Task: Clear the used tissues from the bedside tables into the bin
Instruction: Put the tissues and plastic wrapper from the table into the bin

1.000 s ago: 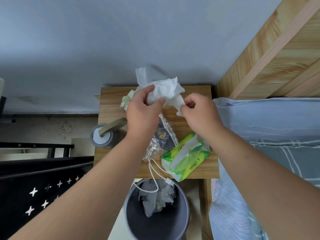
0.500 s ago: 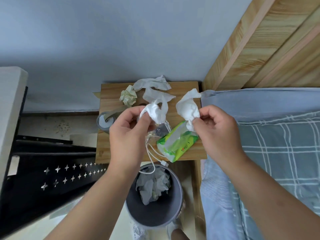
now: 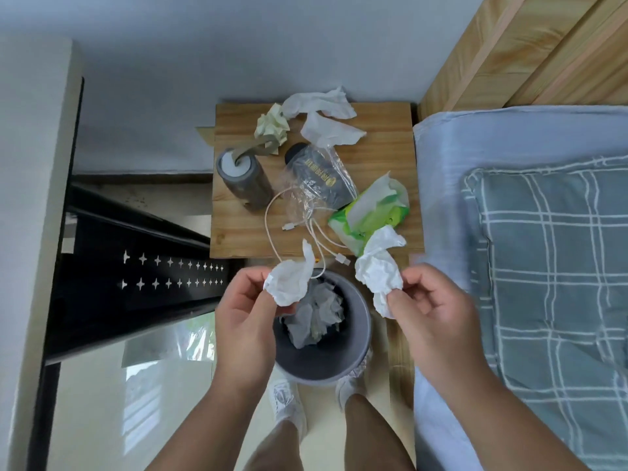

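Floor (image 3: 163, 402) pale, glossy. Grey bin (image 3: 323, 373) stands on it just in front of the wooden bedside table (image 3: 384, 158) and holds crumpled binned tissues (image 3: 316, 311). Bed (image 3: 550, 266) with plaid cover lies to the right. Left hand (image 3: 244, 311) pinches a white wad (image 3: 290, 282) over the bin's rim. Right hand (image 3: 431, 311) pinches a second wad (image 3: 379, 270) just right of the bin. At the table's far edge lie two loose white tissues (image 3: 321, 103) and a yellowish crumpled ball (image 3: 272, 125).
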Tool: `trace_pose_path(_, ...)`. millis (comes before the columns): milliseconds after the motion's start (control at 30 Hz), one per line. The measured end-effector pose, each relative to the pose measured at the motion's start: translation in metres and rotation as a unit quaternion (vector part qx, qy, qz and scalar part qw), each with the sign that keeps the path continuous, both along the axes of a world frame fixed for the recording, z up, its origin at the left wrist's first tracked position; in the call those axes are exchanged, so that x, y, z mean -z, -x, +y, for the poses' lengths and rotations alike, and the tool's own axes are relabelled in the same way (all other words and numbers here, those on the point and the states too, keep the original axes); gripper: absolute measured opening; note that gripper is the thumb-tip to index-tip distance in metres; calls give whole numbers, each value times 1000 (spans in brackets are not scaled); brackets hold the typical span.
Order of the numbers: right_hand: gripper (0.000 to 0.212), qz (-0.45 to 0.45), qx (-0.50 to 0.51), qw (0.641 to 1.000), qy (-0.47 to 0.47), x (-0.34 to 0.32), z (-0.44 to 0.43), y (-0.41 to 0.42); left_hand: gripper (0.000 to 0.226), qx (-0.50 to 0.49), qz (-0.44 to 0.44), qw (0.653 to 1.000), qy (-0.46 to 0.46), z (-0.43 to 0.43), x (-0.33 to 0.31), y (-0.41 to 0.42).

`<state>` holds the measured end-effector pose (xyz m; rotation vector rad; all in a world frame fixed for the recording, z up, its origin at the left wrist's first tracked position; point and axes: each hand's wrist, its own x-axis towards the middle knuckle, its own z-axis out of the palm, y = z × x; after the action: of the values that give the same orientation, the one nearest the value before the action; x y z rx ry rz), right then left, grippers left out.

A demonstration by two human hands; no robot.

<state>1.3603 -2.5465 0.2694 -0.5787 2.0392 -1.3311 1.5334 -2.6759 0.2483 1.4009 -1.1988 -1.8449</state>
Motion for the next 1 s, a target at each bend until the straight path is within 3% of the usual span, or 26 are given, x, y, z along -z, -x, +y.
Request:
trace_pose_path(133, 5, -20, -15, 997, -70, 56, 18, -28, 24, 10, -83, 996, -41, 22, 55, -24)
trace_pose_path(333, 11, 19, -101, 972, -212, 154, 31, -31, 10, 65, -220, 968, -98, 28, 143, -41)
trace_pose_path(500, 14, 83, -206, 926, -306, 207, 28, -32, 7, 198, -321, 920, -105, 25, 188, -49)
trace_pose_path(667, 23, 36, -253, 879, -401, 235, 23, -29, 15, 288, -346, 883, -136, 22, 211, -50)
trace_pose_path(767, 25, 30, -252, 871, -420, 234, 26, -28, 23, 332, -357, 861, -142, 27, 212, -49)
trace_pose_path(867, 28, 37, -225, 893, -389, 216, 25, -26, 20, 315, -348, 873, -135, 29, 200, -46)
trace_pose_path(1000, 22, 71, -218, 923, -309, 173, 15, -16, 10, 231, -299, 922, -89, 26, 164, -31)
